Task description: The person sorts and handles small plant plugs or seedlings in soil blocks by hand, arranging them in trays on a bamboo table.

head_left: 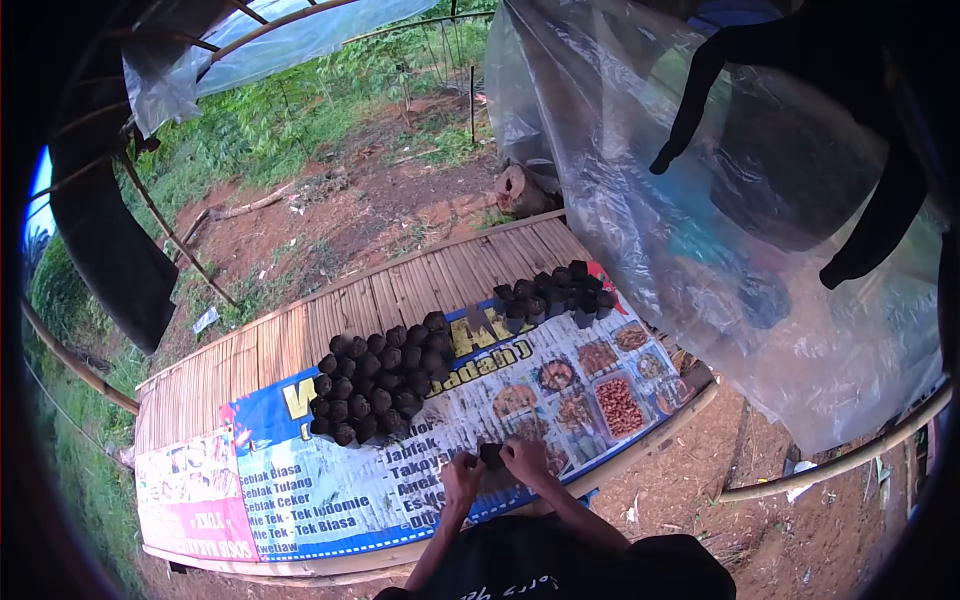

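Observation:
Near the front edge of the banner-covered table, my left hand (463,476) and my right hand (525,461) are closed on opposite sides of a small black soil-filled bag (491,456). The bag stands upright between them, over the printed banner (330,505). Farther left on the banner is a large cluster of similar black bags (375,380), packed side by side. A smaller group of black bags (550,295) stands at the back right of the table.
Bamboo slats (350,305) form the table's back part. Clear plastic sheeting (640,200) hangs at the right, with a dark garment (800,50) in front. A bamboo pole (850,465) crosses the lower right. A cut log (525,190) lies behind the table.

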`<control>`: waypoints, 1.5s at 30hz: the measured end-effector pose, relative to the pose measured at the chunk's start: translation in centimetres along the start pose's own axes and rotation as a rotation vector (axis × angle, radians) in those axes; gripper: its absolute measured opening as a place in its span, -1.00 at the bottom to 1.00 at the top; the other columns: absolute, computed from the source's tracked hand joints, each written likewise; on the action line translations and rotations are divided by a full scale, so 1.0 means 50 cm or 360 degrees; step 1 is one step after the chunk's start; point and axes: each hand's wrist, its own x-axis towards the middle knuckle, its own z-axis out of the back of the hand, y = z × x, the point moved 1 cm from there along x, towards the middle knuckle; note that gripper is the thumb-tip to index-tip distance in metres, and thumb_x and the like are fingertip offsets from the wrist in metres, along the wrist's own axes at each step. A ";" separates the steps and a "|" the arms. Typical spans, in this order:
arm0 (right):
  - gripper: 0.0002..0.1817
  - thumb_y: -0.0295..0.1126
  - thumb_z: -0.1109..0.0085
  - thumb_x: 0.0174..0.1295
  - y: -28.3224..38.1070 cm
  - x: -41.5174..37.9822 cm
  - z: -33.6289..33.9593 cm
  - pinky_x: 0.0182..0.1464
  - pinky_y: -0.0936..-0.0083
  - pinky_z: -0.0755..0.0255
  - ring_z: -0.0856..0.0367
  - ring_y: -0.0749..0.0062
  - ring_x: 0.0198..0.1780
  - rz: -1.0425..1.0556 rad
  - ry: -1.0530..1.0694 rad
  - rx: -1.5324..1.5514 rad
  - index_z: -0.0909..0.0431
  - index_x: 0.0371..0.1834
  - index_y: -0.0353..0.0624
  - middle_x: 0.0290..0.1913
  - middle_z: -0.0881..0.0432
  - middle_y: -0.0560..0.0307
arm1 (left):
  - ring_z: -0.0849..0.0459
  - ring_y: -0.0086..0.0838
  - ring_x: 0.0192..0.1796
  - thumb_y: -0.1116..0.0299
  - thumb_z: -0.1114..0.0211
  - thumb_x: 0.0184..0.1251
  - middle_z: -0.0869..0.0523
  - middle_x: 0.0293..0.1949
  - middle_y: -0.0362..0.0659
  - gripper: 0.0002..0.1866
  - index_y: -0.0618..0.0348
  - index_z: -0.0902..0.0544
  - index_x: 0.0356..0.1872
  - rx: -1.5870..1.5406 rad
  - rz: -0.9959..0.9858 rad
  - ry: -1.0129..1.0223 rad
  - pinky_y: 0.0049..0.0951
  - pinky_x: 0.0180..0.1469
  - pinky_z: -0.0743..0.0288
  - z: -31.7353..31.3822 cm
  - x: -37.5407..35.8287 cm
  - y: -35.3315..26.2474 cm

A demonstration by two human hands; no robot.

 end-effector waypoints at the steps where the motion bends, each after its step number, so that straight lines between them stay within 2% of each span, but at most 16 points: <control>1: -0.72 -0.20 -0.15 0.09 0.003 -0.002 0.003 -0.22 0.01 -0.40 -0.54 -0.12 -0.47 0.0115 -0.0094 -0.0061 -0.56 -0.58 -0.20 -0.59 -0.58 -0.10 | -0.72 -0.21 -0.40 0.41 -0.35 -0.03 -0.71 -0.48 0.00 -0.84 0.28 -0.65 -0.44 -0.0056 -0.0011 0.0000 -0.28 -0.28 -0.55 0.003 -0.008 -0.008; 5: -0.74 -0.23 -0.15 0.09 -0.015 -0.002 -0.012 -0.25 0.02 -0.39 -0.55 -0.12 -0.48 0.0093 0.0018 -0.0095 -0.56 -0.57 -0.20 -0.59 -0.58 -0.11 | -0.71 -0.20 -0.40 0.41 -0.34 -0.02 -0.72 -0.47 0.00 -0.85 0.28 -0.64 -0.45 0.0064 0.0044 -0.0020 -0.28 -0.27 -0.56 -0.005 -0.020 -0.015; 7: -0.75 -0.24 -0.16 0.08 0.000 0.011 0.003 -0.26 0.03 -0.39 -0.55 -0.11 -0.47 0.0141 0.0017 -0.0111 -0.56 -0.57 -0.20 -0.60 -0.57 -0.11 | -0.70 -0.32 -0.46 0.39 -0.37 -0.01 -0.70 -0.52 -0.02 -0.82 0.32 -0.63 -0.47 -0.0051 -0.0019 -0.0118 -0.35 -0.35 -0.54 -0.006 -0.014 -0.019; 11: -0.76 -0.25 -0.16 0.09 0.019 0.016 0.019 -0.29 0.04 -0.41 -0.57 -0.10 -0.47 0.0224 -0.0073 -0.0148 -0.57 -0.55 -0.21 -0.60 -0.58 -0.11 | -0.70 -0.27 -0.44 0.37 -0.35 0.01 -0.69 -0.48 0.01 -0.80 0.32 -0.59 -0.43 -0.0045 -0.0006 -0.0089 -0.32 -0.33 -0.54 -0.010 -0.027 -0.013; 12: -0.74 -0.21 -0.15 0.12 -0.005 0.011 -0.003 -0.30 0.06 -0.44 -0.59 -0.11 -0.45 0.0112 0.0105 -0.0166 -0.60 -0.52 -0.19 -0.58 -0.59 -0.12 | -0.69 -0.20 -0.44 0.37 -0.35 0.02 -0.67 -0.49 0.05 -0.77 0.32 -0.55 -0.39 -0.0040 -0.0080 -0.0059 -0.26 -0.34 -0.53 -0.021 -0.028 0.008; 19: -0.62 -0.05 -0.10 0.18 0.012 -0.030 0.005 -0.26 0.05 -0.47 -0.63 -0.10 -0.42 -0.0022 -0.0010 -0.0303 -0.64 -0.44 -0.17 -0.53 -0.62 -0.16 | -0.65 0.00 -0.42 0.37 -0.34 0.10 -0.66 -0.49 0.12 -0.75 0.32 -0.50 -0.34 0.0146 -0.0043 -0.0006 -0.09 -0.34 -0.49 0.002 0.005 -0.020; 21: -0.60 -0.04 -0.09 0.18 0.022 -0.044 0.008 -0.23 0.04 -0.47 -0.63 -0.11 -0.42 -0.0061 0.0201 -0.0378 -0.65 -0.43 -0.19 -0.53 -0.62 -0.17 | -0.62 0.03 -0.42 0.35 -0.36 0.10 -0.64 -0.50 0.11 -0.74 0.31 -0.51 -0.35 0.0191 -0.0327 -0.0079 -0.03 -0.32 -0.42 0.001 0.011 -0.024; 22: -0.60 -0.04 -0.09 0.18 0.021 -0.049 0.006 -0.23 0.04 -0.47 -0.63 -0.11 -0.42 -0.0068 0.0201 -0.0382 -0.65 -0.43 -0.19 -0.53 -0.62 -0.17 | -0.64 -0.01 -0.39 0.29 -0.38 0.10 -0.66 -0.46 0.08 -0.71 0.27 -0.52 -0.31 0.0329 -0.0401 -0.0087 -0.13 -0.29 -0.48 -0.002 0.018 -0.016; 23: -0.61 -0.07 -0.09 0.17 0.023 -0.050 0.003 -0.22 0.04 -0.47 -0.63 -0.11 -0.42 -0.0046 0.0230 -0.0385 -0.65 -0.44 -0.20 -0.54 -0.62 -0.16 | -0.64 -0.01 -0.39 0.29 -0.38 0.10 -0.66 -0.46 0.08 -0.71 0.27 -0.52 -0.31 0.0325 -0.0407 -0.0080 -0.13 -0.29 -0.48 -0.005 0.022 -0.010; 26: -0.65 -0.11 -0.10 0.14 0.020 -0.056 -0.004 -0.21 0.04 -0.47 -0.63 -0.11 -0.41 -0.0029 0.0239 -0.0409 -0.66 -0.47 -0.20 -0.55 -0.62 -0.16 | -0.64 0.00 -0.37 0.34 -0.36 0.09 -0.66 -0.45 0.10 -0.78 0.29 -0.56 -0.38 0.0348 -0.0398 0.0007 -0.12 -0.25 -0.48 -0.010 0.030 -0.005; 28: -0.67 -0.14 -0.11 0.13 0.022 -0.058 -0.005 -0.21 0.04 -0.47 -0.63 -0.11 -0.41 -0.0033 0.0216 -0.0427 -0.65 -0.49 -0.20 -0.56 -0.62 -0.16 | -0.61 0.05 -0.41 0.41 -0.28 0.11 -0.64 -0.48 0.15 -0.85 0.31 -0.56 -0.45 0.0301 -0.0428 0.0011 0.00 -0.27 -0.41 -0.013 0.032 -0.001; 34: -0.71 -0.18 -0.12 0.11 0.025 -0.041 0.015 -0.25 0.04 -0.48 -0.61 -0.12 -0.45 -0.0008 0.0002 -0.0404 -0.64 -0.52 -0.19 -0.58 -0.60 -0.15 | -0.62 0.02 -0.41 0.46 -0.24 0.08 -0.64 -0.50 0.12 -0.90 0.29 -0.57 -0.50 0.0164 -0.0435 -0.0051 -0.02 -0.26 -0.44 -0.004 0.018 -0.012; 37: -0.72 -0.19 -0.12 0.11 0.004 -0.043 0.000 -0.26 0.03 -0.48 -0.61 -0.12 -0.45 -0.0123 0.0023 -0.0318 -0.63 -0.53 -0.18 -0.58 -0.60 -0.14 | -0.63 0.01 -0.41 0.48 -0.26 0.04 -0.64 -0.51 0.11 -0.91 0.30 -0.57 -0.50 0.0181 -0.0401 -0.0056 -0.05 -0.30 -0.47 -0.006 -0.003 -0.015; 40: -0.71 -0.18 -0.06 0.12 0.007 -0.027 0.000 -0.16 -0.05 -0.37 -0.60 -0.09 -0.32 -0.0196 0.0204 -0.0317 -0.65 -0.50 -0.14 -0.53 -0.64 -0.09 | -0.64 0.01 -0.41 0.50 -0.26 0.02 -0.64 -0.49 0.11 -0.92 0.30 -0.57 -0.50 0.0152 -0.0471 -0.0042 -0.07 -0.31 -0.49 -0.002 -0.002 -0.023; 42: -0.71 -0.18 -0.06 0.12 0.017 -0.037 0.016 -0.18 -0.05 -0.37 -0.60 -0.11 -0.31 -0.0167 0.0109 -0.0238 -0.64 -0.51 -0.14 -0.53 -0.63 -0.11 | -0.64 0.02 -0.40 0.51 -0.25 0.02 -0.65 -0.48 0.13 -0.93 0.31 -0.56 -0.50 0.0134 -0.0340 -0.0012 -0.10 -0.31 -0.51 -0.004 -0.009 -0.019; 45: -0.71 -0.17 -0.06 0.11 -0.005 -0.039 -0.009 -0.15 -0.03 -0.38 -0.61 -0.08 -0.30 -0.0212 0.0192 -0.0356 -0.64 -0.54 -0.13 -0.52 -0.64 -0.09 | -0.65 0.02 -0.40 0.50 -0.24 0.02 -0.65 -0.47 0.14 -0.91 0.33 -0.56 -0.48 0.0132 -0.0273 0.0021 -0.10 -0.31 -0.51 -0.010 -0.012 -0.008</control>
